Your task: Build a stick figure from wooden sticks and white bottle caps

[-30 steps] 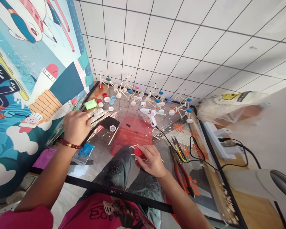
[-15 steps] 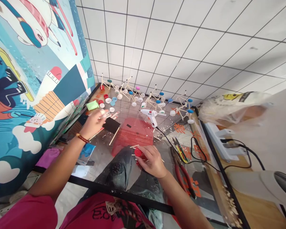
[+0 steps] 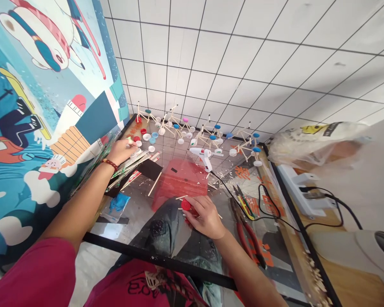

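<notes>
My right hand (image 3: 206, 216) is closed round a red bottle cap (image 3: 186, 205) with thin wooden sticks poking out beside it, low over the glass tabletop. Part of this piece is hidden under my fingers. My left hand (image 3: 122, 151) is at the left back, fingers bent, over a light green item (image 3: 129, 140) that it mostly covers. What its fingertips hold is too small to make out. Close to it lie a red cap (image 3: 136, 139), a white cap (image 3: 146, 137) and blue caps (image 3: 152, 140). Below it are a bundle of sticks (image 3: 136, 161) and a black card (image 3: 150, 169).
Several stick-and-cap figures (image 3: 213, 137) stand along the tiled wall. A white glue gun (image 3: 202, 157) lies mid-table, its cord running right. Red-handled pliers (image 3: 248, 234) and yellow-handled cutters (image 3: 243, 202) lie right. A translucent red sheet (image 3: 182, 181), a blue packet (image 3: 119, 202) and a power strip (image 3: 296, 192) are around.
My left hand has moved left and slightly back, from above the sticks to the light green item, uncovering the stick bundle. My right hand keeps its hold on the red cap, nearly still.
</notes>
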Motion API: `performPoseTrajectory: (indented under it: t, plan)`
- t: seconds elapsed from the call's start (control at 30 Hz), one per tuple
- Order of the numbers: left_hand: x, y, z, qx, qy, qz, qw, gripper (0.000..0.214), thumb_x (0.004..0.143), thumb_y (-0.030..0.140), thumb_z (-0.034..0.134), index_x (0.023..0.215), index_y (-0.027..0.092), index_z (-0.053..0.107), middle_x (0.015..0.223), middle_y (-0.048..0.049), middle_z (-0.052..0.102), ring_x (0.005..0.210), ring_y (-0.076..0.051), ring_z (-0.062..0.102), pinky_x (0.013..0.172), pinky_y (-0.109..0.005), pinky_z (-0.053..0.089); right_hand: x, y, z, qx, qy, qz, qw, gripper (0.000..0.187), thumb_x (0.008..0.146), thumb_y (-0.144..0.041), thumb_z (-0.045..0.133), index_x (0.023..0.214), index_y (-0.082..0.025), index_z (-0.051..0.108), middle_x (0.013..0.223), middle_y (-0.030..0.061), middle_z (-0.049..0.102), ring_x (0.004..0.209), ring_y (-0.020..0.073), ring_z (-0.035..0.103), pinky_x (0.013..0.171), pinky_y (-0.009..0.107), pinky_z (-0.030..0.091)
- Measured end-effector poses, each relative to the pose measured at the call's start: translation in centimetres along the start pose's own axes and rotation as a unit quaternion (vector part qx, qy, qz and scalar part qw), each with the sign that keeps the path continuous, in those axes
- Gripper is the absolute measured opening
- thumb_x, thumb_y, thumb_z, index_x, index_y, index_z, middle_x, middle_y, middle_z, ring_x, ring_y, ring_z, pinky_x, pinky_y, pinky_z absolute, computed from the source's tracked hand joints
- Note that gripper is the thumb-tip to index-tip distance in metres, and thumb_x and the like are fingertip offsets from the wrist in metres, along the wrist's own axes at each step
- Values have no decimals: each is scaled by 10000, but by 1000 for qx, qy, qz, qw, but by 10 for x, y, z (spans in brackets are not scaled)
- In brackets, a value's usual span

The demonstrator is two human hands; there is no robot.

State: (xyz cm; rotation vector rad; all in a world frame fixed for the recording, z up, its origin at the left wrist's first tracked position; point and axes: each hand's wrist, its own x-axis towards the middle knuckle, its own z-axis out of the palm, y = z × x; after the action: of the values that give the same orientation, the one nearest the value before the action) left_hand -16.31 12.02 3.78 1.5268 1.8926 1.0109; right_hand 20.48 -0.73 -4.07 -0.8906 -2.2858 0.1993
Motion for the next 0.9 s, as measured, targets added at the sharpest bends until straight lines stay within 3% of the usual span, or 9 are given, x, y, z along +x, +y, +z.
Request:
performPoseTrajectory:
  t: [0.1, 0.2, 0.37, 0.47, 0.57, 0.63, 0.77, 0.83, 0.9]
  plan:
    - [9, 5, 10, 167, -18, 5, 986, 191, 622, 386, 740, 687, 213, 694, 745, -62, 714, 868, -288, 673, 789, -347, 483, 0, -1, 0, 1, -1, 2, 1000, 368, 923, -286, 636, 1275, -205, 568, 972, 87, 716, 859, 225, 645, 766, 377, 489]
    - [15, 8, 13, 210, -16, -2, 978, 161, 641, 339, 709, 582, 215, 625, 739, -89, 714, 920, -319, 674, 800, -360, 471, 1, -2, -1, 2, 1, 1, 1000, 367, 925, -281, 631, 1281, -214, 567, 972, 83, 719, 858, 219, 651, 761, 370, 488]
    - [11, 4, 4, -106, 20, -34, 994, 168, 712, 357, 674, 757, 195, 670, 849, -92, 731, 860, -258, 672, 717, -351, 498, 3, -2, -2, 2, 4, -2, 1000, 368, 927, -278, 623, 1286, -219, 569, 969, 84, 722, 851, 219, 655, 755, 371, 489]
    - [-1, 8, 0, -285, -39, -72, 955, 159, 755, 331, 670, 839, 195, 674, 976, -106, 742, 812, -219, 679, 641, -332, 503, 2, -1, -1, 2, 6, 2, 1000, 363, 930, -291, 625, 1281, -218, 570, 977, 87, 719, 867, 224, 652, 763, 374, 493]
    - [-15, 19, -1, -451, -116, -143, 873, 154, 757, 229, 699, 903, 181, 689, 1023, -113, 740, 859, -213, 695, 629, -296, 510, 1, 0, -1, -4, 6, 3, 1000, 352, 929, -297, 633, 1265, -208, 576, 970, 88, 714, 867, 226, 647, 762, 374, 492]
    - [-22, 25, -4, -497, -131, -181, 839, 175, 793, 209, 672, 959, 159, 692, 1022, -119, 738, 911, -221, 703, 640, -281, 525, 1, 0, -1, -6, 5, 4, 1000, 352, 925, -295, 639, 1260, -204, 577, 968, 87, 713, 862, 225, 644, 759, 373, 490]
    - [-23, 27, -18, -571, -90, -202, 791, 161, 854, 225, 601, 969, 130, 662, 997, -107, 727, 948, -200, 690, 640, -248, 540, 1, 0, 0, -5, 5, 6, 1000, 356, 923, -294, 638, 1263, -208, 580, 972, 87, 713, 863, 225, 646, 760, 373, 488]
    - [-18, 24, -26, -590, -65, -189, 782, 171, 880, 257, 590, 997, 142, 636, 964, -78, 719, 939, -181, 679, 649, -232, 539, 1, 0, 0, -2, 3, 5, 1000, 359, 923, -292, 636, 1267, -209, 580, 977, 87, 715, 870, 226, 648, 765, 375, 488]
    - [-12, 21, -32, -569, -39, -195, 798, 165, 880, 211, 611, 1036, 156, 620, 875, -36, 697, 867, -150, 669, 619, -199, 514, 1, -1, -1, 1, 0, 4, 1000, 359, 921, -284, 636, 1267, -208, 578, 980, 87, 716, 873, 226, 649, 771, 377, 488]
